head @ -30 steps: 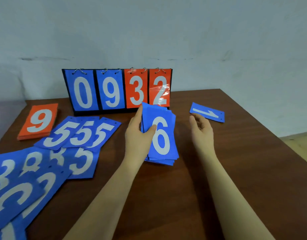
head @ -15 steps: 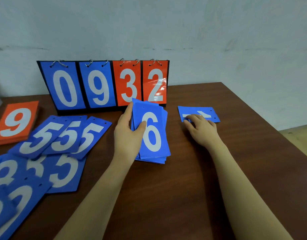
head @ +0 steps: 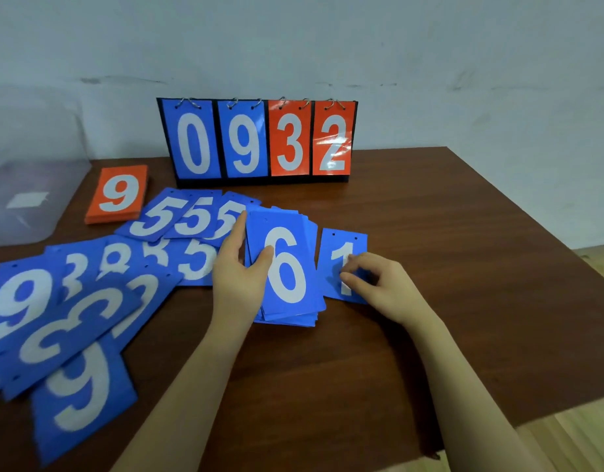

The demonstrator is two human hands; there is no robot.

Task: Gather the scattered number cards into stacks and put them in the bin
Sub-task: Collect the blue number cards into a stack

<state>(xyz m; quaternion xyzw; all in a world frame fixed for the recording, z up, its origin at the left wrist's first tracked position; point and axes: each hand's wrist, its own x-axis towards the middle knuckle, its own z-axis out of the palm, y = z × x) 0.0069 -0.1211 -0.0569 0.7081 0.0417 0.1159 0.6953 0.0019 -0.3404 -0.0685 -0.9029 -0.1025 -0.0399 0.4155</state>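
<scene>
My left hand (head: 241,277) grips a stack of blue cards (head: 287,294) with a 6 on top, thumb over its left edge, the stack resting on the brown table (head: 464,267). My right hand (head: 382,284) pinches a single blue card marked 1 (head: 341,247), held upright right beside the stack. Several blue cards marked 5 (head: 191,216) and a spread of blue 3, 8 and 9 cards (head: 55,321) lie scattered to the left. An orange stack with 9 on top (head: 118,194) sits at the back left. A clear plastic bin (head: 28,199) stands at the far left edge.
A flip scoreboard (head: 259,141) showing 0 9 3 2 stands at the back of the table against the wall. The table's right edge (head: 549,226) and front right corner drop to a wooden floor (head: 583,437).
My right hand reached the 1 card at the right, took hold of it and brought it, turned upright, next to the 6 stack. The left hand kept its grip on the stack.
</scene>
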